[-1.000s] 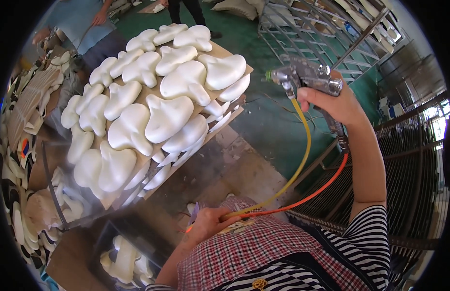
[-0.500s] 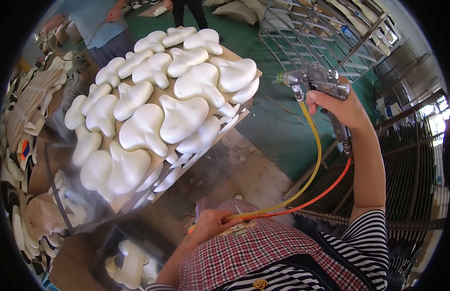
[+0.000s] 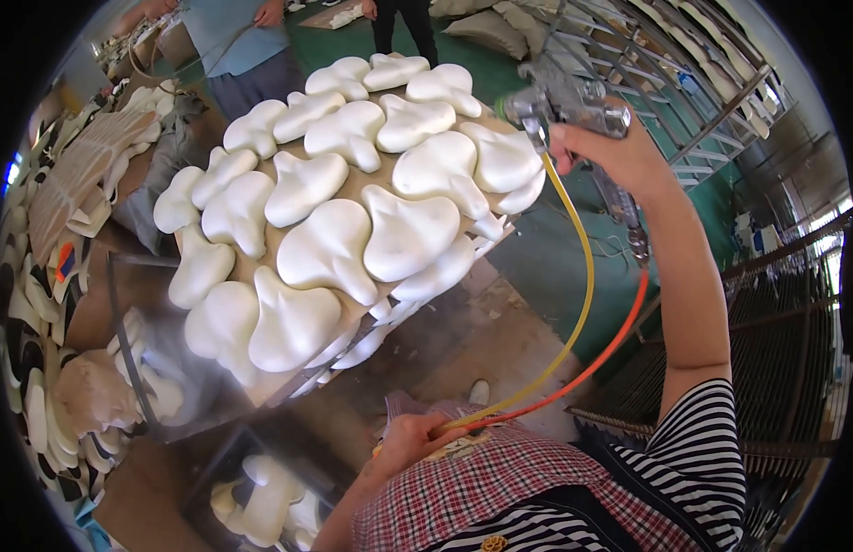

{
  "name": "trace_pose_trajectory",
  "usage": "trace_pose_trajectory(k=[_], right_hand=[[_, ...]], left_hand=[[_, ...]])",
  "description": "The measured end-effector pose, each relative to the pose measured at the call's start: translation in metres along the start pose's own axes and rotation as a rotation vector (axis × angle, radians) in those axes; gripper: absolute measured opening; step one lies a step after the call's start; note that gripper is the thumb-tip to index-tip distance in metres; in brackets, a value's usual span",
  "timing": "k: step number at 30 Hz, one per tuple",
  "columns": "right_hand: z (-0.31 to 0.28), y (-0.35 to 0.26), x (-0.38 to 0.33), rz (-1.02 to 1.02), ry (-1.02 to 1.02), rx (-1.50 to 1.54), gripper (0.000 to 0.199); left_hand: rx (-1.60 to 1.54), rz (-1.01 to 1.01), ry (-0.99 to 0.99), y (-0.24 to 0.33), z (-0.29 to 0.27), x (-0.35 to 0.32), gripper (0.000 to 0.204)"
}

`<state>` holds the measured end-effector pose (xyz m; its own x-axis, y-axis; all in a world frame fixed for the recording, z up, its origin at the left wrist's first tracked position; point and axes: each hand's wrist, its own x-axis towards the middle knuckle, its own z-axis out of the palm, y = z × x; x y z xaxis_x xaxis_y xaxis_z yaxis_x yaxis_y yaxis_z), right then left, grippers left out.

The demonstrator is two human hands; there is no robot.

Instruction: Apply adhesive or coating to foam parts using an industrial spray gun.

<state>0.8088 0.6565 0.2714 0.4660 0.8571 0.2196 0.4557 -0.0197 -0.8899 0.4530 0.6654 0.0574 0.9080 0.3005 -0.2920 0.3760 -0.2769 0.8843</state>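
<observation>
Beside white foam pads [image 3: 353, 230], silver spray gun [image 3: 573, 109]

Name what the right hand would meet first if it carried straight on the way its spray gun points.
Probably the white moulded foam pieces at the board's near edge, just beyond the metal spray gun in the right hand; depth is uncertain.

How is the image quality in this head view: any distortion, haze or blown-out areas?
Head view: strong fisheye bending, the metal racks curve toward a black rim; white moulded pieces are bright but keep soft shading; a hazy patch hangs below the board's lower left; the spray gun in the right hand is slightly soft; the left hand is sharp.
</observation>
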Motion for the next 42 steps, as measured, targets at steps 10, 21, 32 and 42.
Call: trace_pose_trajectory(k=[10, 21, 32, 42], right_hand=[[0.020, -0.003, 0.032, 0.050, 0.003, -0.068, 0.018], [0.044, -0.022, 0.014, 0.102, -0.096, -0.095, 0.015], [0.037, -0.028, -0.015, 0.065, -0.073, -0.195, 0.015], [0.002, -0.020, -0.094, 0.238, -0.055, -0.232, 0.023]], left_hand=[[-0.026, 0.046, 0.016, -0.021, -0.022, -0.004, 0.030], [-0.023, 0.015, -0.033, -0.038, -0.037, -0.020, 0.028], [-0.003, 0.044, -0.085, -0.034, -0.030, -0.035, 0.020], [0.001, 0.060, -0.022, -0.016, 0.011, -0.046, 0.028]])
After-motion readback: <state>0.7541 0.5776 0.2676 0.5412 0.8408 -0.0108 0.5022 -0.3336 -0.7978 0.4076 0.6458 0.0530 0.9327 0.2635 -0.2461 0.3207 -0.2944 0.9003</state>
